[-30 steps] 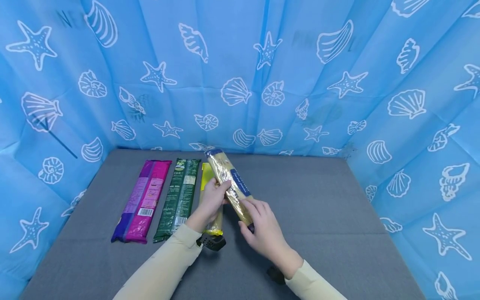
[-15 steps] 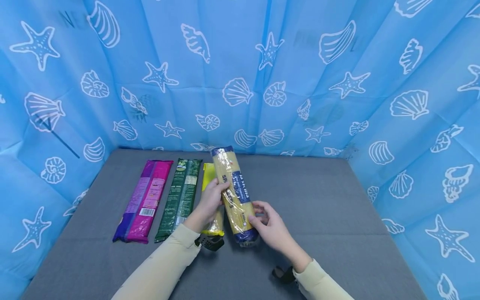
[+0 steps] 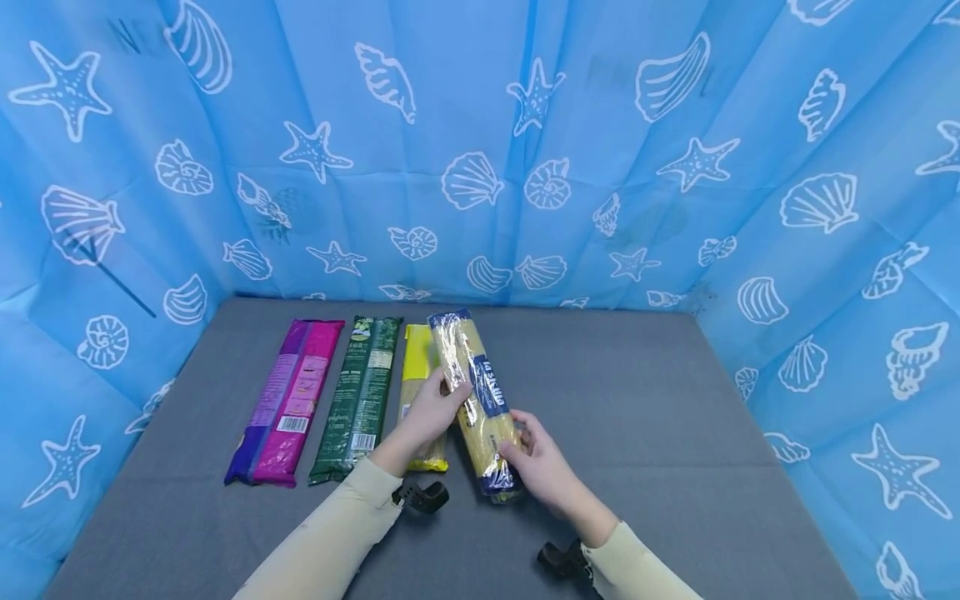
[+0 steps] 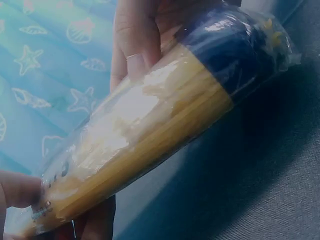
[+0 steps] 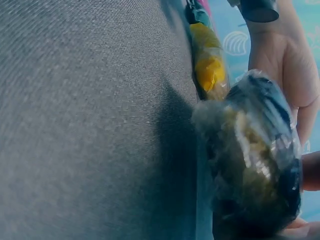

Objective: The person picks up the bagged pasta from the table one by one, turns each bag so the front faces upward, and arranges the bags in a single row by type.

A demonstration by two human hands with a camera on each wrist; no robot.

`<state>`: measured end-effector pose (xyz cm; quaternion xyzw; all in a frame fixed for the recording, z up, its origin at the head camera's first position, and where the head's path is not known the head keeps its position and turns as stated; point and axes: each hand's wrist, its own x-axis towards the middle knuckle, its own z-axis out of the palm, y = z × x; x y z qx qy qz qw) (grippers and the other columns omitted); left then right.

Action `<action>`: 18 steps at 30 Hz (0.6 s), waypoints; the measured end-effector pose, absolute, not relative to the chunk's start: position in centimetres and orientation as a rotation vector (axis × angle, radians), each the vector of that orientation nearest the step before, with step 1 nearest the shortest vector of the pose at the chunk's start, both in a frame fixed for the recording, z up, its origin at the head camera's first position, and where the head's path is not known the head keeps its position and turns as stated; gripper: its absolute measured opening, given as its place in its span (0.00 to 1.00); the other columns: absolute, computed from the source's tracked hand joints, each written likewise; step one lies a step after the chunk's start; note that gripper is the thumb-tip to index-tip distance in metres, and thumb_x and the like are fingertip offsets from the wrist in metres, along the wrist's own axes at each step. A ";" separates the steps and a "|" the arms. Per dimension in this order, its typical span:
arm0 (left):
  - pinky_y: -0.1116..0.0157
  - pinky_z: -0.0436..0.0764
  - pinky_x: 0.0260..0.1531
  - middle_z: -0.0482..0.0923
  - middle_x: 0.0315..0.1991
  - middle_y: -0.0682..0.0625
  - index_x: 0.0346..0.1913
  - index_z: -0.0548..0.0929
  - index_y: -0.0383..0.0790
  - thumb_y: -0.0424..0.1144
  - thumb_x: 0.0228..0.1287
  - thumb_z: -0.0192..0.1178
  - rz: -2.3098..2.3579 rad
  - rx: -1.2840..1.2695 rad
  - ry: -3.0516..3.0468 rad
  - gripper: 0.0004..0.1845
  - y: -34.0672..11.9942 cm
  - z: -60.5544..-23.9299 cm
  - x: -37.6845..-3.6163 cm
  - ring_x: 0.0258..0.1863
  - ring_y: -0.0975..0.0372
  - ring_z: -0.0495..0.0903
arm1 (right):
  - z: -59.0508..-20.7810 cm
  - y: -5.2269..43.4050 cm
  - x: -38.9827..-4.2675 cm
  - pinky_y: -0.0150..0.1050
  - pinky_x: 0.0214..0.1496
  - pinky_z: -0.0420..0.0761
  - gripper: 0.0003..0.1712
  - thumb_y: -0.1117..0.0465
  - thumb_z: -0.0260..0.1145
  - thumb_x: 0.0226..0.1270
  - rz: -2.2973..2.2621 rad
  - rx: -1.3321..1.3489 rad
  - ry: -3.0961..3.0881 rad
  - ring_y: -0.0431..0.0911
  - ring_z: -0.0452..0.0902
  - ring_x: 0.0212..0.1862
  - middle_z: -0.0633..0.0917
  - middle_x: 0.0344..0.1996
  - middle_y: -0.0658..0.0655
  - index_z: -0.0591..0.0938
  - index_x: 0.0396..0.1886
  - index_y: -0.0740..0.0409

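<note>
Between the two hands, just above the grey desk, a clear pack of spaghetti with a blue label is held lengthwise, its far end pointing toward the back curtain and its near end toward the person. The left hand grips the pack around its middle from the left side, fingers curled over the top of the wrapper. The right hand holds the near end from the right, thumb and fingers wrapped round the dark blue end; the right wrist view shows that end raised off the cloth with shadow beneath it, so the pack does not yet lie flat.

To the left of the left hand a row is already laid out on the desk: a magenta pack farthest out, a dark green pack beside it, and a yellow pack directly under the left hand and partly hidden by it. All three lie parallel, long sides close together.

Judging from this, the row looks three packs complete and the spaghetti pack appears to be the fourth, hanging just to the right of the yellow one and nearly parallel to it. What seems left is to lower it flat beside the yellow pack and let go with both hands.
</note>
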<state>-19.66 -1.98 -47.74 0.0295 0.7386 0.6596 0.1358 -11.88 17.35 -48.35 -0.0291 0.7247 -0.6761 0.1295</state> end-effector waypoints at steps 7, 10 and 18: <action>0.55 0.79 0.42 0.72 0.52 0.41 0.56 0.71 0.40 0.47 0.72 0.56 1.881 0.117 2.187 0.18 -1.6 -48.1 -19.4 0.43 0.53 0.75 | -48.7 17.7 -11.9 0.43 0.48 0.80 0.29 0.72 0.54 0.70 -1.991 -0.082 2.117 0.55 0.78 0.48 0.75 0.53 0.70 0.58 0.68 0.66; 0.55 0.81 0.41 0.73 0.53 0.43 0.61 0.69 0.42 0.47 0.71 0.56 1.897 0.115 2.174 0.21 -1.4 -48.2 -19.2 0.41 0.56 0.78 | -48.8 18.0 -11.9 0.43 0.48 0.80 0.28 0.72 0.53 0.71 -1.984 -0.101 2.137 0.55 0.77 0.49 0.74 0.53 0.71 0.58 0.69 0.66; 0.55 0.83 0.39 0.73 0.48 0.40 0.76 0.50 0.43 0.41 0.68 0.61 1.975 0.226 2.071 0.40 0.9 -49.0 -18.1 0.39 0.55 0.81 | -48.6 19.8 -12.0 0.39 0.45 0.81 0.28 0.75 0.51 0.71 -1.992 -0.087 2.259 0.53 0.77 0.47 0.74 0.49 0.69 0.59 0.68 0.66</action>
